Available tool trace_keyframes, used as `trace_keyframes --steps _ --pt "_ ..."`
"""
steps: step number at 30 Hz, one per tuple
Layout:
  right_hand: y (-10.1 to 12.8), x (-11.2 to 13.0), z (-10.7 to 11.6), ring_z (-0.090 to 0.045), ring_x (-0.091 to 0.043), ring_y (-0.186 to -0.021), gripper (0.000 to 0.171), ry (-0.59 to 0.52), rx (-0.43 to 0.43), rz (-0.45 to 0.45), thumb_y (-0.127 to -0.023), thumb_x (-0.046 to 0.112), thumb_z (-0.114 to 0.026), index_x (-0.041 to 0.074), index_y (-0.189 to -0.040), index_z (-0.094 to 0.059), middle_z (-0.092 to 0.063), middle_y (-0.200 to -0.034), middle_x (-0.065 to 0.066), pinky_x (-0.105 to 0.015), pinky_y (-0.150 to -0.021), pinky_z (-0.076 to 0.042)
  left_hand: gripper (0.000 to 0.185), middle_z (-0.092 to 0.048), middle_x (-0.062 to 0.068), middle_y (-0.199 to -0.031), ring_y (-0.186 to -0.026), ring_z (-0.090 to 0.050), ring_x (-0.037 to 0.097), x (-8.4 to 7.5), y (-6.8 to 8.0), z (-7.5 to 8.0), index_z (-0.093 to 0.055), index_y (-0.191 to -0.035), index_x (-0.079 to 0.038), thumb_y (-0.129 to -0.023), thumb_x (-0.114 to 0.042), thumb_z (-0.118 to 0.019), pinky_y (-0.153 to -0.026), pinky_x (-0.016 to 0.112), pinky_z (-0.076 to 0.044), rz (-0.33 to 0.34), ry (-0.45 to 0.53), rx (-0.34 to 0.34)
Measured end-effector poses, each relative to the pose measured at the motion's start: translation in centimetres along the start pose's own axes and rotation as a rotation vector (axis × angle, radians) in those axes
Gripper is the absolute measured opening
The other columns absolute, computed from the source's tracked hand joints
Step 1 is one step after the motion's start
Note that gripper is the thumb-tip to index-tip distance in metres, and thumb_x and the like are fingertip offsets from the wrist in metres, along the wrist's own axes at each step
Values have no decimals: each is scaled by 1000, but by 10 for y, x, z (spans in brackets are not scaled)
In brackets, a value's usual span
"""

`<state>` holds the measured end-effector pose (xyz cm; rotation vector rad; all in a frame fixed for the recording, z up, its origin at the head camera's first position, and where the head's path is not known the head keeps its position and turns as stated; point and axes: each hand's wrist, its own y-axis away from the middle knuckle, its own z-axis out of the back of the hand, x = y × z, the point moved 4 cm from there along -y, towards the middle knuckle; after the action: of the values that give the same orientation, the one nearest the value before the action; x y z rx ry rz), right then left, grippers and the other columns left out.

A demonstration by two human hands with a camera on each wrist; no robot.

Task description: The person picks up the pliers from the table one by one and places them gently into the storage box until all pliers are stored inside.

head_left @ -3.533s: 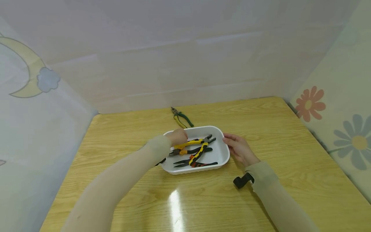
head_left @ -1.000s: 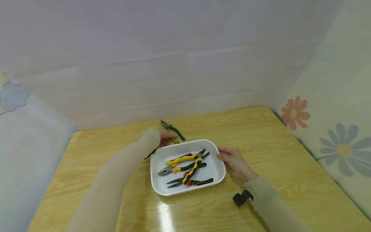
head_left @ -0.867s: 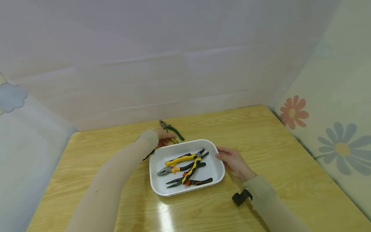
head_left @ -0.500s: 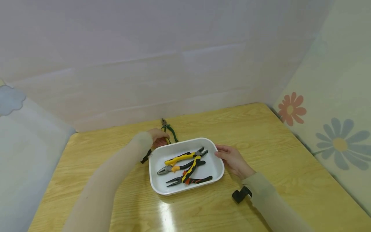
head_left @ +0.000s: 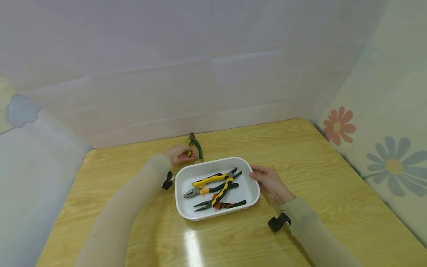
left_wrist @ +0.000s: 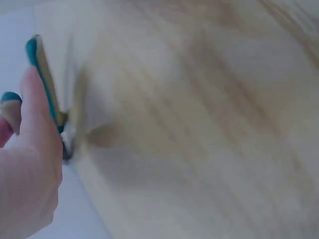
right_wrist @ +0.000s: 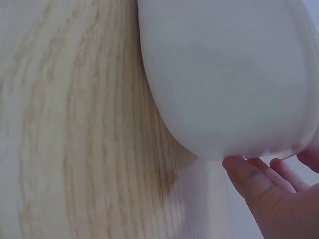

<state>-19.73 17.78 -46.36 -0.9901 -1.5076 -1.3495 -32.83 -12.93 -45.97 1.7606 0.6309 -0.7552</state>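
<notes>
- left hand (head_left: pixel 178 154) sits at about 11 o'clock off the white tray (head_left: pixel 253 193), beyond its far-left corner, well up the wooden table (head_left: pixel 317 163)
- fingers curl round the green pliers (head_left: pixel 197 147); left wrist view shows the teal handles (left_wrist: pixel 42 79) pinched between thumb and fingers, though blurred
- green pliers stick out from that hand toward 1 o'clock, long axis running near to far, metal nose (head_left: pixel 191 135) pointing at the back wall, handles toward the person; whether they are lifted or touch the table cannot be told
- tray lies at about 5 o'clock from the pliers, just beside them, its far rim the nearest edge; left hand is much the nearer one to the pliers, right is across the tray
- inside the tray: yellow-handled pliers (head_left: pixel 208 180), a yellow-black pair (head_left: pixel 222 188) crossing them, an orange-black long-nose pair (head_left: pixel 221 204) nearest the person, all lying roughly left-right
- right hand (head_left: pixel 271 181) at 3 o'clock of the tray, fingers relaxed and nearly straight, tips touching the right wall; right wrist view shows fingertips (right_wrist: pixel 249 174) against the white rim, no grip
</notes>
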Motion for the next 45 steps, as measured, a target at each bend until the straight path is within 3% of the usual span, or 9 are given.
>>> trace_keyframes --steps 4,9,14,18,26,34,39,45 --pt "-5 0 0 -59 -16 -107 49 -22 2 -7 -97 1 -56 -14 -140 -39 -50 -137 -28 -25 -86 -51 33 -68 15 -86 -73 -68 15 -10 7 1 -46 -130 17 -102 0 -46 -75 19 -54 -49 9 15" --pt "-11 1 0 -59 -13 -104 50 -25 10 2 -97 1 -56 -15 -140 -37 -52 -135 -26 -24 -85 -51 32 -66 20 -99 -84 -68 18 -17 15 4 -44 -131 17 -103 0 -40 -84 23 -52 -96 8 52" --pt "-18 1 2 -59 -12 -105 50 -24 3 10 -98 1 -56 -15 -140 -37 -54 -132 -24 -23 -85 -51 33 -67 11 -96 -86 -67 15 -26 26 4 -42 -131 16 -106 -4 -36 -76 19 -53 -227 -4 108" --pt "-22 1 4 -58 -12 -105 49 -11 -11 3 -98 3 -56 -13 -141 -38 -55 -132 -22 -22 -85 -50 28 -67 8 -91 -87 -66 15 -33 39 3 -48 -122 14 -106 -5 -34 -71 19 -53 -304 15 111" --pt "-28 4 5 -57 -17 -111 50 2 -10 13 -99 4 -55 -13 -142 -37 -48 -138 -28 -22 -87 -50 20 -47 10 -101 -79 -50 12 -38 64 -5 -43 -115 5 -107 -6 -28 -65 19 -45 -312 21 132" --pt "-29 5 7 -56 -17 -111 51 -28 -22 -10 -98 4 -56 -12 -142 -37 -55 -133 -22 -21 -87 -50 25 -49 9 -98 -78 -51 12 -31 75 -6 -42 -120 7 -107 -8 -26 -66 21 -46 -363 -31 190" --pt "-30 7 4 -58 -15 -107 51 -42 -19 4 -97 3 -58 -14 -141 -38 -59 -127 -17 -22 -86 -50 33 -49 7 -94 -77 -50 12 -26 86 -2 -34 -132 14 -107 -7 -26 -71 22 -47 -398 -124 267" --pt "-28 7 4 -58 -13 -106 51 -26 -22 -4 -97 4 -58 -12 -142 -39 -56 -131 -19 -21 -85 -50 39 -50 5 -91 -75 -49 12 -14 92 1 -30 -136 20 -107 -6 -26 -71 27 -45 -352 -265 405"
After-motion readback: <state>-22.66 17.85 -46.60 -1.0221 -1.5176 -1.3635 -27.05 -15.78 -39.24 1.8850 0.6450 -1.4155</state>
